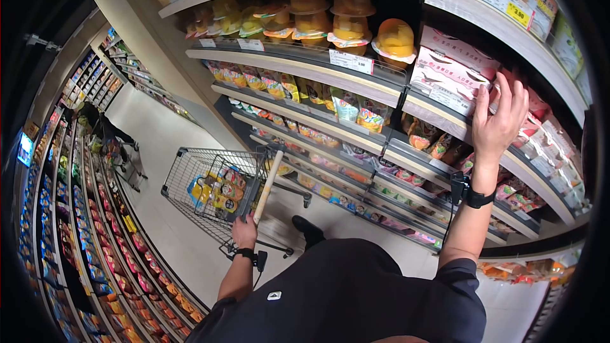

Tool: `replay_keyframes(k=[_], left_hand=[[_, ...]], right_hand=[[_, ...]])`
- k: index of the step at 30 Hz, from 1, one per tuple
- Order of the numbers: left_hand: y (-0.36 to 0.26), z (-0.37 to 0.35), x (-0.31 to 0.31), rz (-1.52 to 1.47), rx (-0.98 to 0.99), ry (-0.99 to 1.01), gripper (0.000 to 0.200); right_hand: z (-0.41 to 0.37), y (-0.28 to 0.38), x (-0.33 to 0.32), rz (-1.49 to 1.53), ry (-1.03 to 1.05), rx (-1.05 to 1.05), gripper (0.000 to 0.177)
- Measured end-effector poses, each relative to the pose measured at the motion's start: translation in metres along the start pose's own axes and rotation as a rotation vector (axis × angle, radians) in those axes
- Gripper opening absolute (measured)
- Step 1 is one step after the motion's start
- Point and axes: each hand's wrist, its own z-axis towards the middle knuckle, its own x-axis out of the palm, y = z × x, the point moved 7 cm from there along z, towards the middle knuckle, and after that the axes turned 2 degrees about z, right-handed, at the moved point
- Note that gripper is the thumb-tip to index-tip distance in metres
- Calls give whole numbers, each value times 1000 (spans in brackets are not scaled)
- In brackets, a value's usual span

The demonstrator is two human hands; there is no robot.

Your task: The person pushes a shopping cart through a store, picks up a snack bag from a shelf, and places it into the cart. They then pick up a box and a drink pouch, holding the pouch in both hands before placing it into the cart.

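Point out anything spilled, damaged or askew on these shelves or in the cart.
Nothing plainly stands out: the pink boxes beside the right hand look neatly stacked, and the packages lie inside the cart. The curve of the shelves is likely lens distortion.

Pink boxes (448, 71) probably card; cart (174, 173) wire metal; floor (159, 136) smooth.

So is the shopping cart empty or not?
Not empty: several packaged goods show inside the shopping cart, within its wire sides.
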Motion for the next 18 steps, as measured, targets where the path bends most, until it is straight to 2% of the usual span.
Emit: replay_keyframes(k=[18], left_hand=[[-3, -2, -4, 6, -5, 12, 60]], right_hand=[[0, 0, -1, 13, 12, 11, 38]])
